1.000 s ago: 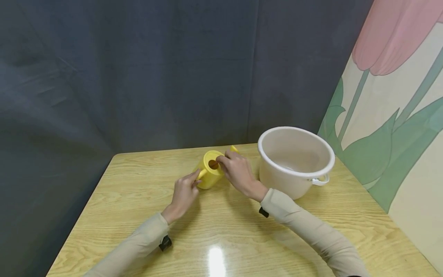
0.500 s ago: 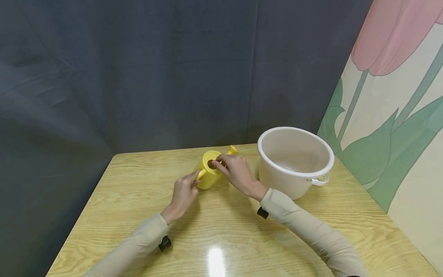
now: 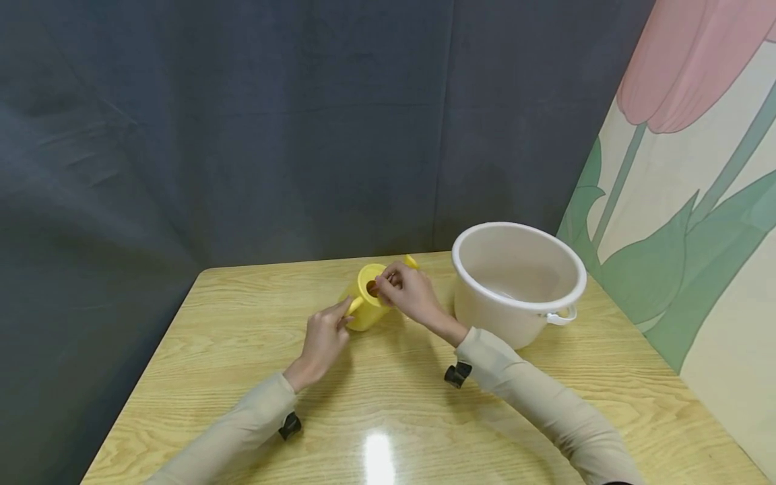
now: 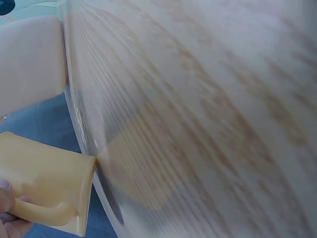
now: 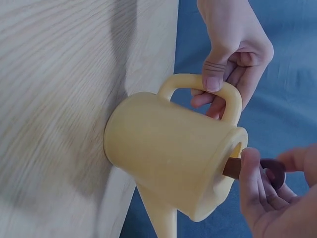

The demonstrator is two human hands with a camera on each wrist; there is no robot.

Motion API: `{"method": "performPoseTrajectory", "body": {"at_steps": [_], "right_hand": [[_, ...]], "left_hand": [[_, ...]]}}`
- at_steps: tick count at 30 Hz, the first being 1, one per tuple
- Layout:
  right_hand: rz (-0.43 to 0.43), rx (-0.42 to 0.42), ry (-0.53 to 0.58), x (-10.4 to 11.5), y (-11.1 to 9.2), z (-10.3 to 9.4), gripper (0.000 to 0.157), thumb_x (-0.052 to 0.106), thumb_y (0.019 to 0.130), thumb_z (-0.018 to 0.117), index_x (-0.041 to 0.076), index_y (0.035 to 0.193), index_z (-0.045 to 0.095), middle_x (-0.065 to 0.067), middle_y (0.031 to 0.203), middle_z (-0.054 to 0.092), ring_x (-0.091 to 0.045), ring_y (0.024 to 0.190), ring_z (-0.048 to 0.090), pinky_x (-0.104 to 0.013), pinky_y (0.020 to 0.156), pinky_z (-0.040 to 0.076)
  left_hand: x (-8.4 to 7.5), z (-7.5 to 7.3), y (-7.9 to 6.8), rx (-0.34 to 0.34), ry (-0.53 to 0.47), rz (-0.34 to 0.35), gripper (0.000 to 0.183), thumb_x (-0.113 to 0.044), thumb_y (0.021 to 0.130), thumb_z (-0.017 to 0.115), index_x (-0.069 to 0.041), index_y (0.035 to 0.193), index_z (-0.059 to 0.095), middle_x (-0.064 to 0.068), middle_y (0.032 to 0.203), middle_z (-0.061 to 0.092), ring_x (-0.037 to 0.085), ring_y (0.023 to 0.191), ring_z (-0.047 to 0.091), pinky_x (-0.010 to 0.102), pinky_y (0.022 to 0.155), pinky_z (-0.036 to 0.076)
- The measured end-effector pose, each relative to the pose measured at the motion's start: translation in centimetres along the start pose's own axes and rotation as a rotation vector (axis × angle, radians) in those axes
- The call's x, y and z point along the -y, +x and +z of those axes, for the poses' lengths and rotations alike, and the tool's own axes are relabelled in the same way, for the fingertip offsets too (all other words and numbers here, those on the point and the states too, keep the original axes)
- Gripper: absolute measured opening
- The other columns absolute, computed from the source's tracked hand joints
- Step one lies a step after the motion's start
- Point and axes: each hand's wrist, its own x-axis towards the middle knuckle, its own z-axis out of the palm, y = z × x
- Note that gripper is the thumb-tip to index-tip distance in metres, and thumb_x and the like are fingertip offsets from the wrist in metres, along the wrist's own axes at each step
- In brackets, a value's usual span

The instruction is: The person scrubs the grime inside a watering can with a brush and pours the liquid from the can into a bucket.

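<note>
Table [image 3: 206,384] of yellowish wood, its grain showing, with a bright reflection [image 3: 378,458] on the near part. Dark blue cloth [image 3: 315,135] hangs behind it and along the left. At right, a cream wall [image 3: 727,323] carries a painted pink flower [image 3: 685,74] and green leaves [image 3: 655,276]. A yellow watering can [image 3: 365,315] is near the table's far edge, left of a white bucket [image 3: 485,316]; it looks slightly tilted, and I cannot tell whether its whole base touches the wood. The left hand [image 3: 324,337] has thumb and fingers clamped round the can's handle [image 3: 354,305]. The right hand [image 3: 412,293] pinches a brown piece [image 5: 232,168] at the can's top opening. Both arms, 2 in all, wear beige sleeves [image 3: 251,414].
</note>
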Motion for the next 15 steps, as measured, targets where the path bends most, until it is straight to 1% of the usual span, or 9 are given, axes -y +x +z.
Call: {"method": "performPoseTrajectory", "body": {"at_steps": [4, 9, 11, 15], "right_hand": [[0.06, 0.036, 0.125, -0.04, 0.1, 0.15, 0.014, 0.016, 0.1, 0.061, 0.002, 0.098, 0.062, -0.009, 0.079, 0.072, -0.017, 0.067, 0.069, -0.028, 0.059, 0.059], [0.114, 0.048, 0.241, -0.11, 0.17, 0.28, 0.013, 0.009, 0.101, 0.058, -0.002, 0.105, 0.058, -0.016, 0.082, 0.071, -0.025, 0.07, 0.07, -0.033, 0.063, 0.061], [0.125, 0.045, 0.276, -0.07, 0.15, 0.27, 0.013, 0.007, 0.101, 0.056, -0.004, 0.107, 0.057, -0.018, 0.083, 0.07, -0.026, 0.07, 0.07, -0.034, 0.064, 0.061], [0.114, 0.034, 0.311, 0.24, -0.07, 0.15, 0.013, 0.004, 0.101, 0.054, -0.006, 0.107, 0.057, -0.02, 0.084, 0.07, -0.025, 0.069, 0.069, -0.037, 0.064, 0.062]], "left_hand": [[-0.03, 0.06, -0.01, 0.005, 0.005, -0.001, 0.038, 0.017, 0.081, 0.07, 0.013, 0.118, 0.064, 0.028, 0.111, 0.067, 0.034, 0.09, 0.071, 0.035, 0.072, 0.061], [-0.13, 0.12, 0.02, -0.002, 0.006, 0.003, 0.039, 0.018, 0.08, 0.071, 0.013, 0.118, 0.065, 0.027, 0.111, 0.067, 0.034, 0.093, 0.071, 0.036, 0.073, 0.061], [-0.16, 0.19, 0.01, -0.003, 0.012, 0.011, 0.04, 0.019, 0.079, 0.071, 0.012, 0.117, 0.065, 0.027, 0.112, 0.067, 0.034, 0.093, 0.071, 0.036, 0.073, 0.061], [-0.27, 0.26, 0.03, 0.002, 0.019, 0.033, 0.042, 0.02, 0.077, 0.072, 0.012, 0.118, 0.065, 0.027, 0.112, 0.067, 0.034, 0.093, 0.071, 0.035, 0.073, 0.061]]}}
